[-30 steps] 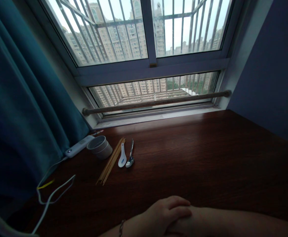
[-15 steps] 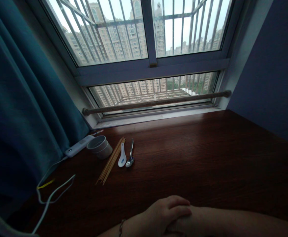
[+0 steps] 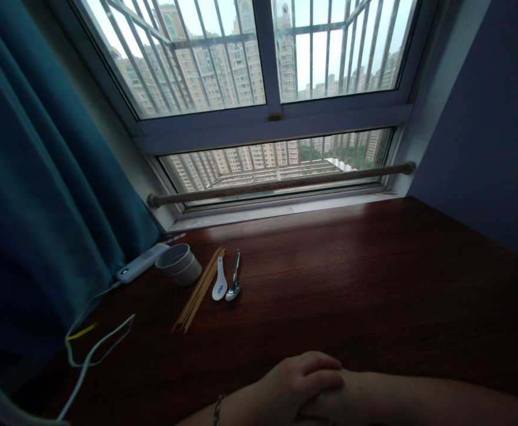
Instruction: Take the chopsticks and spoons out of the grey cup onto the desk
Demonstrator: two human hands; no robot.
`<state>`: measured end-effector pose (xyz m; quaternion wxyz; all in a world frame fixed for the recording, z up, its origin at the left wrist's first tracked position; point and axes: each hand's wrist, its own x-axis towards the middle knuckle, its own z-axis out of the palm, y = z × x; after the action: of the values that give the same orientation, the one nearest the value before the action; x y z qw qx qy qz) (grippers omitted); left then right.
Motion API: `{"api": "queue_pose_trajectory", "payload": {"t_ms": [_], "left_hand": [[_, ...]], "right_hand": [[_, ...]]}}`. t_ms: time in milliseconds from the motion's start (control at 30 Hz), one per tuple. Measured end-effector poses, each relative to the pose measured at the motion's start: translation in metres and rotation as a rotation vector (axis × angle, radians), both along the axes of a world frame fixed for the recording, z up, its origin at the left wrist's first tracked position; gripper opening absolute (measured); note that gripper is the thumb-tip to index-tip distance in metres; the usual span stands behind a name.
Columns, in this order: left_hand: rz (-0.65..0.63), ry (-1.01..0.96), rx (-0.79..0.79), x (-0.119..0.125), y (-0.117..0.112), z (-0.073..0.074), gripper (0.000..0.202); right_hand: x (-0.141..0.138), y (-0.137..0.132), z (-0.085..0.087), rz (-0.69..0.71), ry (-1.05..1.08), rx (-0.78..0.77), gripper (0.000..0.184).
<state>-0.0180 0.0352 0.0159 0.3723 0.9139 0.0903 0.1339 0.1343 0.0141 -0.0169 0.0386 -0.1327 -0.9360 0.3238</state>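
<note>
left hand [image 3: 290,381]: loosely extended, draped over right hand [image 3: 323,407] | right hand: mostly hidden, grip can't be told | cup [image 3: 185,271], chopsticks [image 3: 200,291], white spoon [image 3: 219,289], metal spoon [image 3: 234,290]: left to right on table [image 3: 374,266], beyond hands

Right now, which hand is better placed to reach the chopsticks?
Probably the left hand: it lies over the right hand, partly covering it, and the chopsticks lie ahead, toward the left side.

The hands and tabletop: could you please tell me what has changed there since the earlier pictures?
Nothing has visibly moved, and nothing was taken hold of or let go. The left hand still lies over the right hand, and the grey cup, chopsticks, white spoon and metal cutlery stay put.
</note>
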Motion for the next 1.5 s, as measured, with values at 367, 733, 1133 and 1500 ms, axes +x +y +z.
{"api": "queue_pose_trajectory", "payload": {"t_ms": [367, 733, 1133, 1500], "left_hand": [[0.0, -0.012, 0.003, 0.0, -0.001, 0.002, 0.051], [-0.007, -0.015, -0.001, 0.002, -0.002, 0.004, 0.049], [-0.009, -0.022, 0.021, 0.001, -0.001, 0.001, 0.051], [0.002, -0.003, -0.009, 0.0, -0.001, 0.001, 0.053]], "right_hand": [[-0.002, 0.0, 0.015, -0.024, -0.039, -0.02, 0.033], [0.0, 0.0, 0.019, -0.025, -0.054, -0.045, 0.032], [0.001, -0.001, 0.015, 0.002, -0.028, -0.01, 0.032], [-0.003, 0.001, 0.004, 0.039, -0.048, -0.004, 0.031]]}}
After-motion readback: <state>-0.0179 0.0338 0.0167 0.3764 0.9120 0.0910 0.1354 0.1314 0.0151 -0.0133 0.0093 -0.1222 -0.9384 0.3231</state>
